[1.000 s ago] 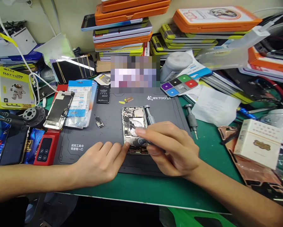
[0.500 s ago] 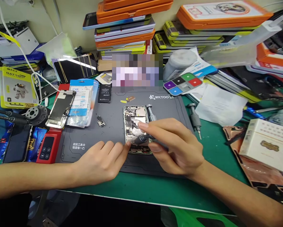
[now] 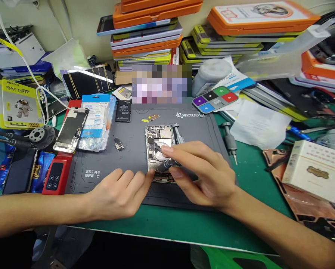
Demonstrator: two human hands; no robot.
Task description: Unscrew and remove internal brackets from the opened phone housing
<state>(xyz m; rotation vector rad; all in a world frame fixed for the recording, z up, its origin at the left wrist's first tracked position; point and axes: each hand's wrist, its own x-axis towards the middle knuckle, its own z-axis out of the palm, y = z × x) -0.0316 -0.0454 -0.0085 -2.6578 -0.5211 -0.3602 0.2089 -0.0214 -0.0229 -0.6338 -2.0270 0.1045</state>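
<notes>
An opened phone (image 3: 159, 140) lies on the dark grey mat (image 3: 133, 144), its inner parts showing. My left hand (image 3: 121, 192) is curled, with a fingertip at the phone's lower left edge; whether it grips anything there is hidden. Over the phone's lower right side, my right hand (image 3: 203, 173) has thumb and fingers around a dark tool (image 3: 167, 164), which tilts across the phone. Part of the phone is covered by that hand and tool. A grey screwdriver (image 3: 177, 132) stands beside the phone's upper right edge.
A battery (image 3: 123, 111) and a small metal part (image 3: 118, 144) lie left of the phone. Another screwdriver (image 3: 229, 140) is right of the mat. At the left are a detached screen (image 3: 70, 129) and a red device (image 3: 57, 173). Stacked boxes (image 3: 147, 41) line the back.
My right hand has moved slightly left with the dark tool, which now covers a little more of the phone's middle. My left hand stays at the phone's edge. The whole view has shifted slightly.
</notes>
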